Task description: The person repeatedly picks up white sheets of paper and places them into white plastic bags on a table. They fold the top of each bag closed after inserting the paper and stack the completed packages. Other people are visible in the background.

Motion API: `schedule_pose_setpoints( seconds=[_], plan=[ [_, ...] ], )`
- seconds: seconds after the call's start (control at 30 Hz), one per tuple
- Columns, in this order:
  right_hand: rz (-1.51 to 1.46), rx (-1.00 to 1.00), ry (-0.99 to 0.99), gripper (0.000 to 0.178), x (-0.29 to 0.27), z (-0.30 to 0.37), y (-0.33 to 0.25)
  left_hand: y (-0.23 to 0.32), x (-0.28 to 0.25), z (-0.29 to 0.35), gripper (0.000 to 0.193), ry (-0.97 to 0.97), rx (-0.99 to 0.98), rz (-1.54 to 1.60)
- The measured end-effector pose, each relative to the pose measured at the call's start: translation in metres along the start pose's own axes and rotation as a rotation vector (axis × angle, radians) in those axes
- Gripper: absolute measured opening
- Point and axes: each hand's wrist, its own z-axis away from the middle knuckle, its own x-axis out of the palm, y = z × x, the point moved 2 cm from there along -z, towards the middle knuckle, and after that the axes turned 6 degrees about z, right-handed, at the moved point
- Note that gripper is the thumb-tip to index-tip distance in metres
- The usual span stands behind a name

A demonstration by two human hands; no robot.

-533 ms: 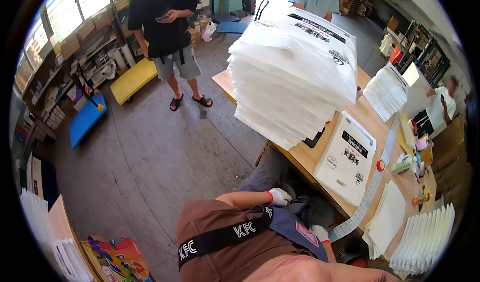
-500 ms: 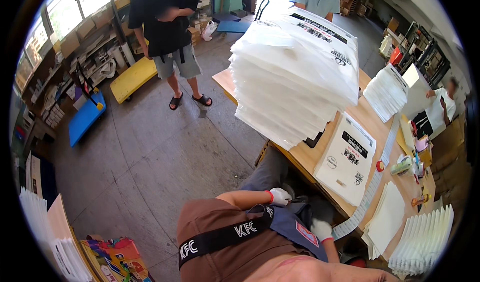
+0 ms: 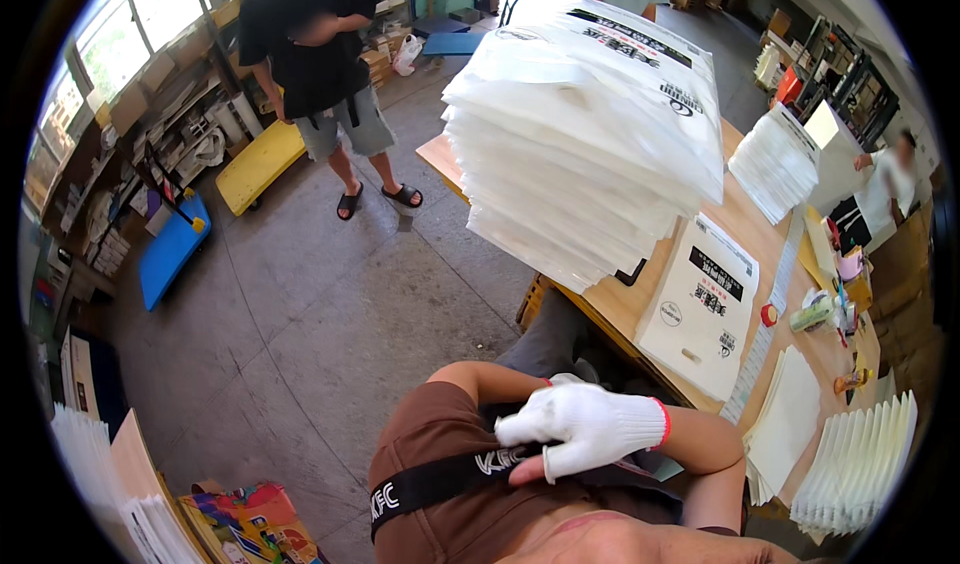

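My right hand is raised across my chest, in a white knit glove with a red cuff. Its thumb tip is bare and stands apart from the loosely bent fingers, with nothing visible between them. The fingertips are at the black strap over my brown shirt; I cannot tell whether they touch it. Behind it, my left hand, also white-gloved, is mostly hidden near my lap. On the wooden table stands a tall stack of white printed bags. A flatter pile of printed bags lies nearer me.
A measuring strip runs along the table beside a red round item, small bottles and white sheets. A person in black stands ahead left by a yellow cart and a blue cart. Others stand farther back.
My right hand has come up from beside my lap to the front of my chest, now covering most of my left hand. The view has shifted slightly.
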Motion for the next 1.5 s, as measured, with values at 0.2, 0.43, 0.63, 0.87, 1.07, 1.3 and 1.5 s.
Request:
schedule_pose_setpoints(
  seconds=[0.2, 0.43, 0.63, 0.87, 1.07, 1.3, 1.5],
  plan=[
    [-0.431, -0.561, 0.086, 0.028, -0.011, -0.008, -0.031, -0.009, -0.016, 0.006, 0.026, -0.037, 0.053, 0.137],
    [-0.394, -0.308, 0.204, 0.033, -0.021, 0.073, 0.043, 0.076, -0.131, 0.06, 0.028, -0.193, 0.213, 0.482],
    [-0.79, 0.41, 0.843, 0.037, 0.039, 0.202, 0.125, 0.232, -0.239, 0.168, 0.034, -0.801, 1.235, 0.558],
    [-0.805, 0.519, 0.975, 0.031, 0.071, 0.199, 0.145, 0.281, -0.238, 0.165, 0.038, -0.611, 1.853, 0.075],
    [-0.889, 0.534, 1.028, 0.027, 0.109, 0.204, 0.154, 0.283, -0.245, 0.163, 0.034, -0.724, 1.811, 0.307],
    [-1.002, 0.497, 1.117, 0.022, 0.128, 0.199, 0.164, 0.292, -0.244, 0.173, 0.029, -0.34, 1.97, 0.268],
    [-1.029, 0.525, 1.116, 0.022, 0.143, 0.195, 0.163, 0.298, -0.238, 0.158, 0.026, -0.194, 1.861, 0.33]
  ],
)
